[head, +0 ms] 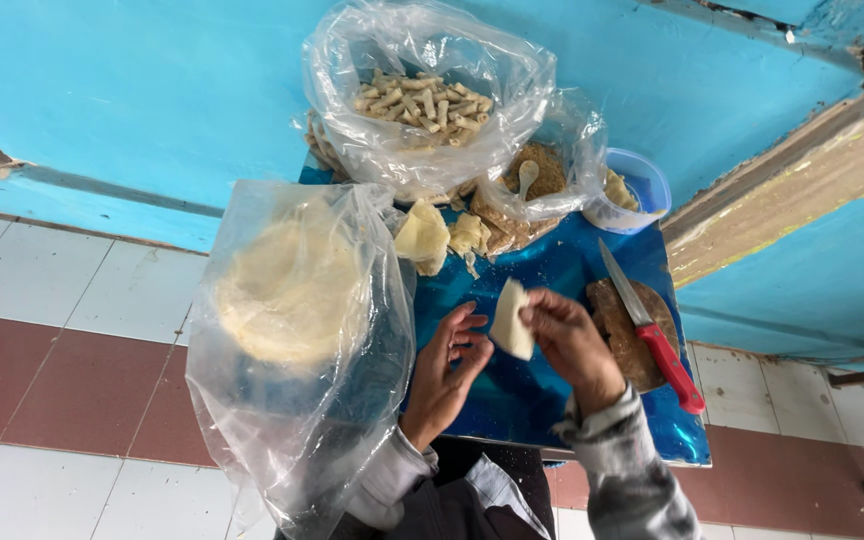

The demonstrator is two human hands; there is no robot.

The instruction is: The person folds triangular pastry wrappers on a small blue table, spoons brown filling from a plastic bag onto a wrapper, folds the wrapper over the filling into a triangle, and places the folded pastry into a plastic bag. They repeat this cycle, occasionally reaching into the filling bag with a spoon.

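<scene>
Clear plastic bags: rolls [422, 105] back, flat rounds [292, 300] left.

Makeshift food-prep corner — tiled floor [72, 330], blue wall [152, 90], bagged rolled pastries [422, 100], knife [652, 330].

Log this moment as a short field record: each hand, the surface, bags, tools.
left hand: open, fingers beside the pale wrapper piece
right hand: pinching the wrapper piece at its upper edge
surface: small blue table over a tiled floor
near bag: clear plastic, holds a stack of round pale sheets
far bag: clear plastic, holds small rolled pieces
filling: brown crumbly mix with a white spoon
tool: red-handled knife lying on a round wooden board
tub: clear plastic, at the table's far right
</scene>
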